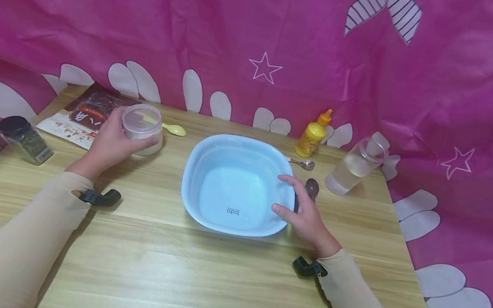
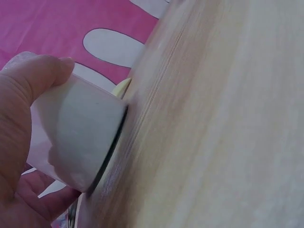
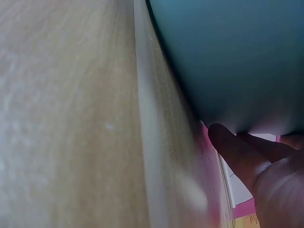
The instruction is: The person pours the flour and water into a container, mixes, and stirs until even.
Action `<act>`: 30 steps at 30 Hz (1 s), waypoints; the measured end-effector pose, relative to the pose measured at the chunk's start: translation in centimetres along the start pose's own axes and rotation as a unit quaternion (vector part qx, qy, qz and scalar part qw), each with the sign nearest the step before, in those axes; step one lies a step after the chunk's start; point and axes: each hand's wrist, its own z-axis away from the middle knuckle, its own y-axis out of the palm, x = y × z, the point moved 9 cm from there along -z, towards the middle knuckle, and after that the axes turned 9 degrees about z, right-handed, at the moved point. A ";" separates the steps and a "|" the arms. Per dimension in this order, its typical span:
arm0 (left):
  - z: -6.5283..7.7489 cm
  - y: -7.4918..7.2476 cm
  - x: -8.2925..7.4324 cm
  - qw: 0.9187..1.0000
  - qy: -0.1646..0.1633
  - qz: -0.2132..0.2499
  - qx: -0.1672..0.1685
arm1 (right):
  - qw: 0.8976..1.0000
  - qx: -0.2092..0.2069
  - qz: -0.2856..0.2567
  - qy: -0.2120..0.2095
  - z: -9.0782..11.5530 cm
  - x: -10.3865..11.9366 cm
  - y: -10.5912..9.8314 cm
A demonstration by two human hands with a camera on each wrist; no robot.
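Observation:
On the left of the table my left hand (image 1: 109,143) grips a clear plastic jar (image 1: 142,129) with pale contents, thumb on the near side. In the left wrist view the jar (image 2: 83,135) has its base close to the tabletop, and the fingers reach around behind it. A light blue basin (image 1: 192,183) stands mid-table, nothing visible inside but printed letters. My right hand (image 1: 307,217) holds its right rim, with thumb and index finger over the edge. From the right wrist, fingers (image 3: 235,152) show against the outer wall of the basin (image 3: 237,61).
Behind the jar lie a dark printed bag (image 1: 92,113) and a yellow spoon (image 1: 175,130). A black-lidded herb jar (image 1: 28,140) is at far left. Right of the basin are a yellow bottle (image 1: 311,139), a metal spoon (image 1: 306,164), a dark rounded object (image 1: 312,187) and a clear container of liquid (image 1: 353,168).

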 end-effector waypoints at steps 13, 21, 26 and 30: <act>0.8 0.5 -3.5 0.998 0.054 0.022 -0.015 | 1.000 0.001 0.004 -0.006 0.1 0.3 0.0; 1.2 1.3 -6.0 0.993 0.117 -0.015 -0.019 | 1.000 0.002 0.004 -0.008 0.1 0.1 -0.1; 1.6 1.5 -7.8 0.985 0.163 -0.036 -0.040 | 1.000 0.002 0.006 -0.012 0.1 0.1 -0.1; 2.1 1.6 -9.5 0.977 0.201 -0.047 -0.053 | 1.000 0.003 0.007 -0.013 0.0 0.0 -0.1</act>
